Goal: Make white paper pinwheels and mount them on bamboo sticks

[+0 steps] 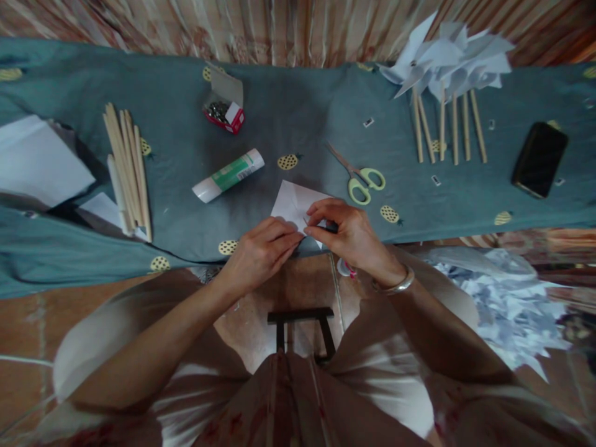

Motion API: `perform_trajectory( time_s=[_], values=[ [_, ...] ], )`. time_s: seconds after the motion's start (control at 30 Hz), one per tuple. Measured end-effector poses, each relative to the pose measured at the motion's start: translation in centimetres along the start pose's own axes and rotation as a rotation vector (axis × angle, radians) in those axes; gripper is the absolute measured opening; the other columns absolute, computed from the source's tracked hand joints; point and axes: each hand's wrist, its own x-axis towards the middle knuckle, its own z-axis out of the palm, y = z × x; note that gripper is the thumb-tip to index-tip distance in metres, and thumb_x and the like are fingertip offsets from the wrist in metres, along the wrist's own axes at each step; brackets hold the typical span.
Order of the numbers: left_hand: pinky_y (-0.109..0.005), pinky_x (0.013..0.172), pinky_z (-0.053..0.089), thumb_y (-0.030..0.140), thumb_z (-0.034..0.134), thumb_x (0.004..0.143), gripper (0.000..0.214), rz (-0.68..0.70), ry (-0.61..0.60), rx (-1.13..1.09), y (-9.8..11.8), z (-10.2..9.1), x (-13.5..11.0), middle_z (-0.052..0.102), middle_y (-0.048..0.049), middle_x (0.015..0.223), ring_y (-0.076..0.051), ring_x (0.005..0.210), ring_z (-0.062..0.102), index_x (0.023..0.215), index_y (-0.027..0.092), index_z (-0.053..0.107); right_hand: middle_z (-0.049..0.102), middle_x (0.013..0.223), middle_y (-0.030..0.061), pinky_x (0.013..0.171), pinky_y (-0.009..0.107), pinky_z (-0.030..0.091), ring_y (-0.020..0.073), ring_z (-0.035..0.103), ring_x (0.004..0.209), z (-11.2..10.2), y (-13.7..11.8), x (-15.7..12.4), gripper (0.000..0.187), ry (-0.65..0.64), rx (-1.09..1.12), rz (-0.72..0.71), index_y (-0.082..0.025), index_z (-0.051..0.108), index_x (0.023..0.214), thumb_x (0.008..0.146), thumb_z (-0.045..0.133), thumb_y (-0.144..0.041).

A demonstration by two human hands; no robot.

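We see a white folded paper point(294, 202) lying on the teal tablecloth point(298, 118) at the table's near edge, just left of the scissors point(361, 177) and a little nearer to the person than their green handles. Both hands meet on its near part. The left hand point(261, 251) is curled, fingertips down on the sheet; we cannot tell whether it pinches or only presses. The right hand point(347, 233), a bracelet point(395, 285) on its wrist, is closed on the paper's near right edge, thumb against forefingers.

The uncovered part sits askew, one corner pointing away from the person and slightly left. The hands hide the near half, so we cannot tell its long axis.

A glue stick point(228, 175) lies left of the scissors, beyond the paper. A small open box point(224, 108) sits farther left and back, and a bundle of wooden sticks point(128, 167) well left. Paper pinwheels point(449, 62) lie right of the scissors and farther back, a dark phone point(539, 159) well right.
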Motion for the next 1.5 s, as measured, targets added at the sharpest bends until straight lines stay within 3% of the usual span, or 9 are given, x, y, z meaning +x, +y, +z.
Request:
perform_trajectory(
  time_s=[0.63,1.23,1.5],
  values=[
    [-0.031,0.078,0.058,0.014,0.06,0.095,0.014,0.005,0.039,0.002,0.09,-0.04,0.23,0.071,-0.0093,0.091,-0.019,0.087,0.066,0.102,0.01,0.071,0.073,0.103,0.007,0.094,0.04,0.054,0.0225,0.069,0.101,-0.29,0.13,-0.3,0.002,0.004,-0.134,-0.149,-0.019,0.072,0.086,0.087,0.07,-0.021],
    [-0.032,0.081,0.058,0.016,0.057,0.096,0.016,-0.046,-0.012,-0.001,0.08,-0.01,0.36,0.073,-0.0083,0.094,-0.019,0.09,0.067,0.101,0.012,0.071,0.069,0.119,0.0088,0.102,0.046,0.052,0.0247,0.064,0.115,-0.45,0.15,-0.56,0.019,-0.056,-0.264,-0.178,-0.021,0.074,0.107,0.093,0.061,-0.025],
    [-0.032,0.081,0.057,0.017,0.057,0.096,0.016,-0.064,-0.028,-0.015,-0.08,0.08,0.26,0.073,-0.0073,0.093,-0.019,0.091,0.067,0.102,0.014,0.072,0.062,0.122,0.0094,0.099,0.044,0.053,0.0222,0.061,0.106,-0.09,0.09,-0.8,0.023,-0.099,-0.366,-0.233,-0.021,0.07,0.111,0.095,0.053,-0.02]
  ],
)
